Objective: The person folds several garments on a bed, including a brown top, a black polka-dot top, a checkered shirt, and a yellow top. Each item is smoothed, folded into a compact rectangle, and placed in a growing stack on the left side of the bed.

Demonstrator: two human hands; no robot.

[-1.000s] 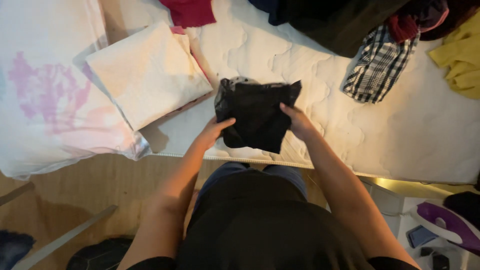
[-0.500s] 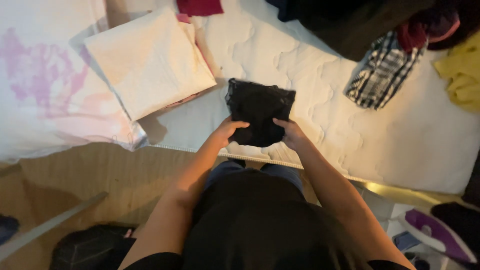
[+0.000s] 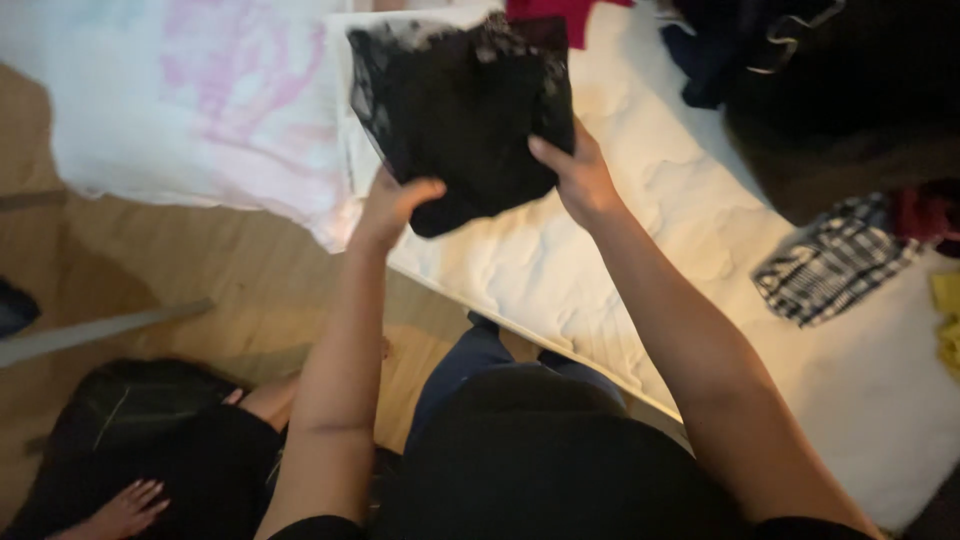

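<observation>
A folded black lace garment (image 3: 462, 115) is lifted off the white quilted mattress (image 3: 660, 260), held between both hands. My left hand (image 3: 392, 207) grips its lower left corner from below. My right hand (image 3: 575, 172) grips its right edge, thumb on the front. The garment hangs in the air over the mattress's left part, partly covering the white folded cloth behind it.
A white sheet with pink print (image 3: 200, 110) hangs over the wooden floor (image 3: 200, 290) at left. A checked garment (image 3: 835, 262), dark clothes (image 3: 800, 60), a red piece (image 3: 570, 10) and a yellow piece (image 3: 945, 320) lie on the mattress. Another person's hand (image 3: 125, 508) shows at bottom left.
Both hands have raised the black garment off the mattress and carried it up and to the left. The camera has swung left as well.
</observation>
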